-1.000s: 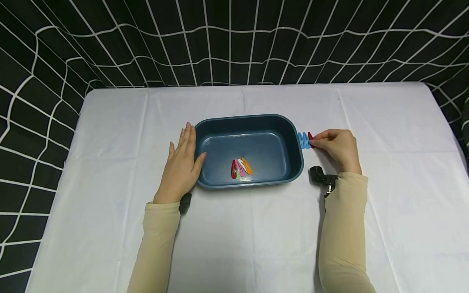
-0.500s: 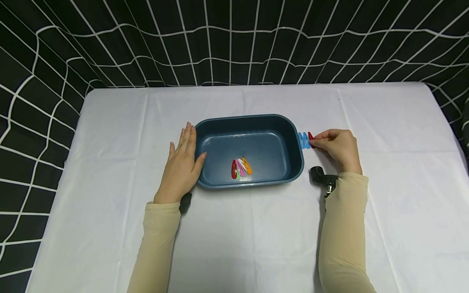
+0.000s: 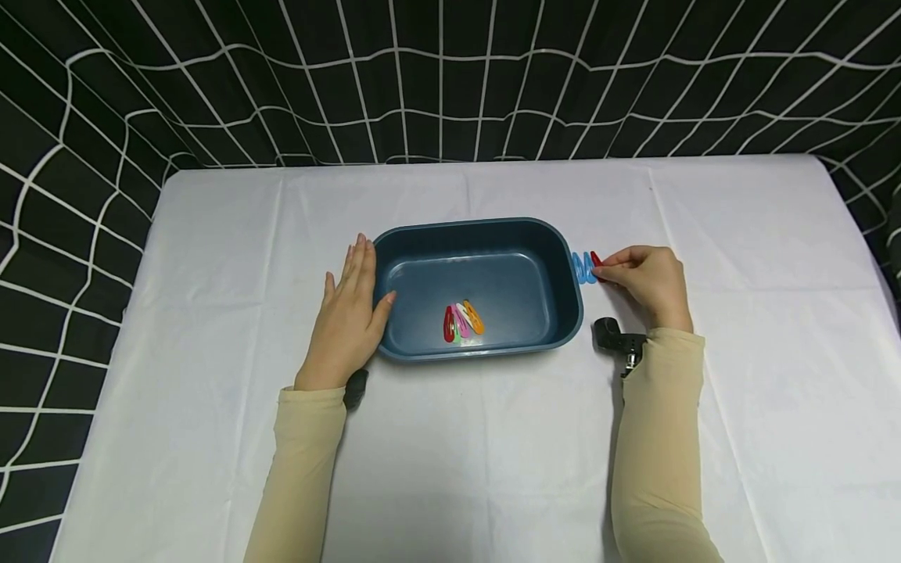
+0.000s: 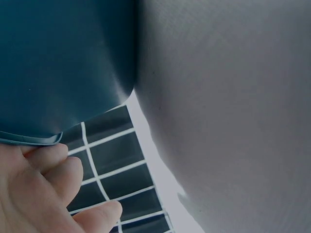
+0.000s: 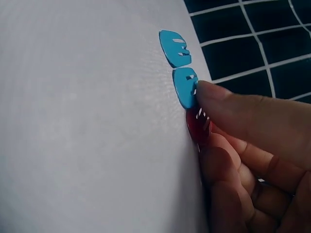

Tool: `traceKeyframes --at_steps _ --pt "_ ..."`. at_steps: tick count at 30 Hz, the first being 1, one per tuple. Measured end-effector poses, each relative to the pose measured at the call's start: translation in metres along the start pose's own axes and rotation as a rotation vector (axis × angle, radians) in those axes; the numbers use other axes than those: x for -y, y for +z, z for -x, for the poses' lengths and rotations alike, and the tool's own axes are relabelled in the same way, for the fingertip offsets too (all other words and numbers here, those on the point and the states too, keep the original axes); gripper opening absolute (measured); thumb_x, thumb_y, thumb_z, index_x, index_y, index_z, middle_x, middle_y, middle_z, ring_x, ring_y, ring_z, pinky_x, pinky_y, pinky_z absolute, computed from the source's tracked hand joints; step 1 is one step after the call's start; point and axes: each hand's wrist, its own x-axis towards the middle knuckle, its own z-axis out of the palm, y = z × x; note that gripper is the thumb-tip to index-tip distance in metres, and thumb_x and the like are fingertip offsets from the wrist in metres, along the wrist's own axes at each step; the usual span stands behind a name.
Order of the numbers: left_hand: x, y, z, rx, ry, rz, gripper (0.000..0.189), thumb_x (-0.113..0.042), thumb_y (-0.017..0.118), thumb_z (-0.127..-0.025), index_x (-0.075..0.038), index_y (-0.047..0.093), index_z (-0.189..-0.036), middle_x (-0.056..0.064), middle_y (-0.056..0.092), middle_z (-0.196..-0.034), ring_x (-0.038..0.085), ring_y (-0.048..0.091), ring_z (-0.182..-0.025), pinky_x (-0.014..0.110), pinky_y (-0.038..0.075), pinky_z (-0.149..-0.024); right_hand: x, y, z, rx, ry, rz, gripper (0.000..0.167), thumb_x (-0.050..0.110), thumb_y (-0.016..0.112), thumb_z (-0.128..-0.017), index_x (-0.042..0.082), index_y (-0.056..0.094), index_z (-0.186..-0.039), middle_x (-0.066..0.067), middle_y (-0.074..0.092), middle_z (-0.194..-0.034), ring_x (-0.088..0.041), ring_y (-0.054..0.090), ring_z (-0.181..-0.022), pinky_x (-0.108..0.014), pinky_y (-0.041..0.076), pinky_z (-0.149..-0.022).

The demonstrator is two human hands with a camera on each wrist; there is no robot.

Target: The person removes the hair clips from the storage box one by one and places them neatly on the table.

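Observation:
A blue-grey plastic basin (image 3: pixel 464 356) sits in the middle of the table in the head view. My left hand (image 3: pixel 342 328) rests against its left rim, fingers straight and the thumb over the edge. Beside the right end of the basin, my right hand (image 3: pixel 651 283) pinches a red snap hair clip (image 5: pixel 198 127) between thumb and fingers. Two blue hair clips (image 5: pixel 175 48) stand in a row with it on the white cloth, between the basin and the red one. Inside the basin lies a small group of hair clips (image 3: pixel 473 317) in red, pink, green, white and orange.
White cloth (image 3: pixel 450 469) covers the table. Black panels with a white grid (image 3: pixel 450 86) rise behind the far edge and along the left side. A black wrist camera (image 3: pixel 609 335) juts out from the right wrist, close to the cloth.

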Motion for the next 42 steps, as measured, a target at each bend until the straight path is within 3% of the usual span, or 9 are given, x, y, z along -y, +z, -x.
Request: traceKeyframes --at_steps 9,18,23,29,35,39,42 --pt "0.0003 0.0004 -0.0004 -0.005 0.001 -0.002 0.068 -0.032 0.044 -0.1 0.0 0.012 -0.15 0.01 0.005 -0.157 0.024 0.008 -0.144 0.06 0.011 -0.108 -0.0025 -0.0014 -0.0012 0.034 0.016 -0.092 0.03 0.019 0.071 -0.084 -0.008 0.07 -0.098 0.019 0.061 -0.061 -0.001 0.05 -0.065 -0.017 0.04 -0.06" --pt "0.0012 0.0001 -0.0006 -0.007 -0.004 -0.001 0.068 -0.031 0.046 -0.099 0.001 0.013 -0.15 0.01 0.006 -0.157 0.025 0.008 -0.144 0.06 0.011 -0.108 -0.0018 -0.0021 -0.0023 0.051 0.003 -0.127 0.031 0.018 0.069 -0.085 -0.01 0.069 -0.1 0.021 0.061 -0.062 0.003 0.052 -0.062 -0.014 0.041 -0.058" --pt "0.001 0.0003 -0.0007 -0.008 -0.002 -0.004 0.068 -0.029 0.047 -0.099 0.001 0.013 -0.15 0.011 0.006 -0.157 0.026 0.009 -0.143 0.06 0.012 -0.108 -0.0037 -0.0035 -0.0009 0.066 0.012 -0.208 0.031 0.017 0.069 -0.085 -0.01 0.069 -0.1 0.022 0.062 -0.063 0.005 0.054 -0.062 -0.013 0.043 -0.059" --pt "0.0005 -0.0003 -0.0011 -0.001 0.0 -0.003 0.068 -0.029 0.046 -0.099 0.001 0.013 -0.15 0.011 0.006 -0.157 0.026 0.009 -0.143 0.06 0.011 -0.108 -0.007 -0.0041 0.0006 0.06 0.05 -0.318 0.019 0.015 0.069 -0.085 -0.002 0.073 -0.092 0.02 0.064 -0.065 0.001 0.056 -0.066 -0.014 0.047 -0.061" --pt "0.0003 0.0 -0.0012 0.011 -0.009 -0.002 0.068 -0.029 0.046 -0.099 0.001 0.012 -0.15 0.011 0.005 -0.157 0.024 0.007 -0.144 0.059 0.01 -0.108 -0.0083 -0.0046 0.0014 0.046 0.046 -0.414 0.018 0.011 0.071 -0.084 -0.005 0.071 -0.093 0.015 0.066 -0.069 -0.001 0.06 -0.068 -0.016 0.049 -0.062" --pt "0.0004 -0.0002 -0.0015 0.01 -0.009 0.001 0.068 -0.029 0.046 -0.099 0.001 0.012 -0.15 0.011 0.005 -0.157 0.025 0.007 -0.144 0.06 0.01 -0.108 -0.0087 -0.0062 0.0011 0.062 0.052 -0.501 0.005 0.007 0.07 -0.084 0.004 0.074 -0.083 0.01 0.068 -0.071 -0.003 0.064 -0.066 -0.017 0.051 -0.061" --pt "0.0004 -0.0001 -0.0015 0.011 -0.009 -0.001 0.068 -0.03 0.045 -0.099 0.001 0.012 -0.15 0.011 0.005 -0.157 0.025 0.007 -0.144 0.06 0.01 -0.108 -0.0092 -0.0076 0.001 0.074 0.057 -0.544 0.011 0.005 0.069 -0.085 0.011 0.074 -0.077 0.008 0.069 -0.072 -0.005 0.066 -0.066 -0.018 0.051 -0.062"
